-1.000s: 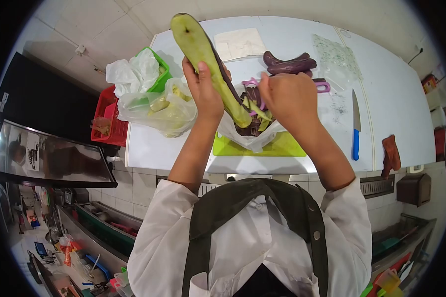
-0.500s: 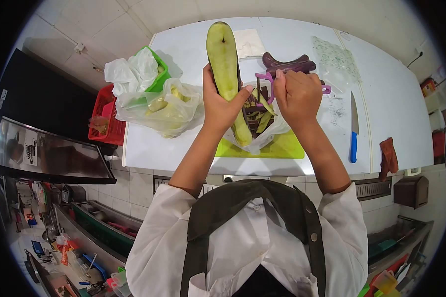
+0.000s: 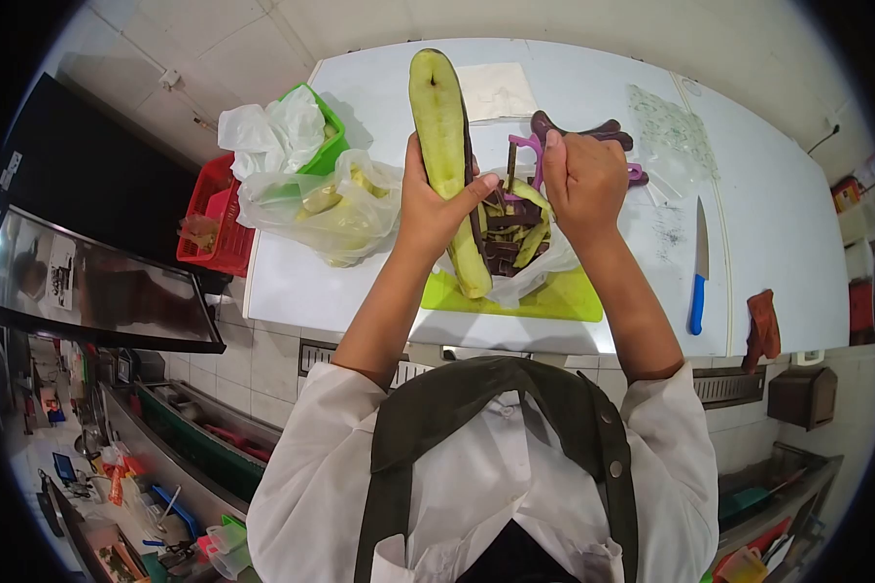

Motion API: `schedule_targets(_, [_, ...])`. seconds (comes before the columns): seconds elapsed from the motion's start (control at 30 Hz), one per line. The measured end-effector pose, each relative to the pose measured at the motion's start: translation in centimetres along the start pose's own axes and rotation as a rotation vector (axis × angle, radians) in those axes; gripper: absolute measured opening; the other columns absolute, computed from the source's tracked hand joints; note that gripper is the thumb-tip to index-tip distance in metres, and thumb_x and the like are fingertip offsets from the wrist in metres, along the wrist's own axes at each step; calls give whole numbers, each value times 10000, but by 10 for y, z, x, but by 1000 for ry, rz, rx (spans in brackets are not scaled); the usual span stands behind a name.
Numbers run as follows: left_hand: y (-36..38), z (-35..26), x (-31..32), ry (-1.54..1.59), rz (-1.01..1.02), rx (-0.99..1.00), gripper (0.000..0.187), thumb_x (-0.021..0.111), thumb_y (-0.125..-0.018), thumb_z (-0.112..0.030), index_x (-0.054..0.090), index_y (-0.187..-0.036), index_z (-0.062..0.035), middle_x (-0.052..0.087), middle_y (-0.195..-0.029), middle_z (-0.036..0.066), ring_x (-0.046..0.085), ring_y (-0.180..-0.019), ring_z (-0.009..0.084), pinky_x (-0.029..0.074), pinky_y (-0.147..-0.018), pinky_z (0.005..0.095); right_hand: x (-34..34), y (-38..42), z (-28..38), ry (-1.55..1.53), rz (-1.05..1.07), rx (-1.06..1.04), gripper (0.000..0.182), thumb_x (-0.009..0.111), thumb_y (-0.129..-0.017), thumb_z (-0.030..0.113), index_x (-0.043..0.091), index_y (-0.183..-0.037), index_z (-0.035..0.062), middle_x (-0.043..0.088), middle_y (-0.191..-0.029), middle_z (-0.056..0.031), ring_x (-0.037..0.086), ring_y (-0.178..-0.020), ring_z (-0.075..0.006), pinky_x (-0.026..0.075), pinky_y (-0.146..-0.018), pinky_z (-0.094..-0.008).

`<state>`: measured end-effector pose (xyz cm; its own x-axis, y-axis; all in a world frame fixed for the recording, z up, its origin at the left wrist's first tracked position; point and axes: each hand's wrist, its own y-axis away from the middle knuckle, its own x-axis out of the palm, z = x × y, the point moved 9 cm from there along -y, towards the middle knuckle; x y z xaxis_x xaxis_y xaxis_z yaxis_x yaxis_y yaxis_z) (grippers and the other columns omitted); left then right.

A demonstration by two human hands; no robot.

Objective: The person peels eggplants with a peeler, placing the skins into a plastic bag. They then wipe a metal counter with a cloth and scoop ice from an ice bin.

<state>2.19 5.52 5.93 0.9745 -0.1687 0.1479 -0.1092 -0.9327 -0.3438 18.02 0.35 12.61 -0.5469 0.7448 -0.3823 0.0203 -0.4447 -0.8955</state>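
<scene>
My left hand (image 3: 432,209) is wrapped round a long eggplant (image 3: 437,121), tilted over the table. Its near face is peeled to pale green, while dark purple skin shows along the right edge. My right hand (image 3: 587,185) is closed round the handle of a purple peeler (image 3: 528,144), whose head sticks out to the left, apart from the eggplant. Below both hands, an open plastic bag (image 3: 527,286) contains dark and pale peelings (image 3: 510,225). It rests on a yellow-green cutting board (image 3: 578,303). Dark purple eggplants (image 3: 605,130) lie behind my right hand.
On the left stand a plastic bag of pale peeled pieces (image 3: 335,219), a green basket (image 3: 329,151) and a red crate (image 3: 219,223). To the right lie a blue-handled knife (image 3: 699,282), a patterned plastic sheet (image 3: 669,126) and a brown cloth (image 3: 762,325). A white cloth (image 3: 496,90) lies behind.
The view has shifted slightly, so the table sits a little lower. My hands keep the same holds on the eggplant and the peeler, with little visible movement.
</scene>
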Motion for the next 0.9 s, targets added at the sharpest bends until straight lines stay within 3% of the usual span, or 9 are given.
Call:
schedule_targets(0.17, [-1,-2,-1,10,35,3,522,738,-689,-51,391,-1079,-59,525,-798,39,528,-663,107,456,-589,240,11,0,2,-80,26,29,340,552,-839,144,464,-517,81,426,-486,-40,440,-468,-218,307,-535,-338])
schedule_targets(0.47, [0,11,0,186,79,-77,474,698,-739,-62,389,-1098,-65,525,-820,56,530,-657,127,451,-608,248,30,6,-14,-285,241,349,380,482,-898,171,478,-541,38,469,-512,-102,437,-480,-284,294,-529,-361])
schedule_targets(0.7, [7,5,-2,197,59,-167,514,647,-738,-57,390,-1178,9,538,-882,84,548,-644,143,459,-591,268,51,27,-34,-367,376,527,299,563,-846,286,527,-791,-5,541,-661,-151,527,-593,-329,392,-642,-375])
schedule_targets(0.77, [16,10,4,293,95,-317,534,628,-705,-48,408,-1184,35,549,-885,93,557,-647,150,463,-592,270,58,34,-36,-395,477,570,332,595,-816,290,504,-893,-19,556,-735,-175,552,-654,-338,405,-693,-384])
schedule_targets(0.9, [31,13,21,296,236,-423,565,603,-639,-40,453,-1176,53,571,-863,105,567,-635,153,472,-597,275,58,37,-30,-344,417,448,312,581,-772,174,458,-997,-3,521,-916,-159,502,-855,-323,359,-755,-419])
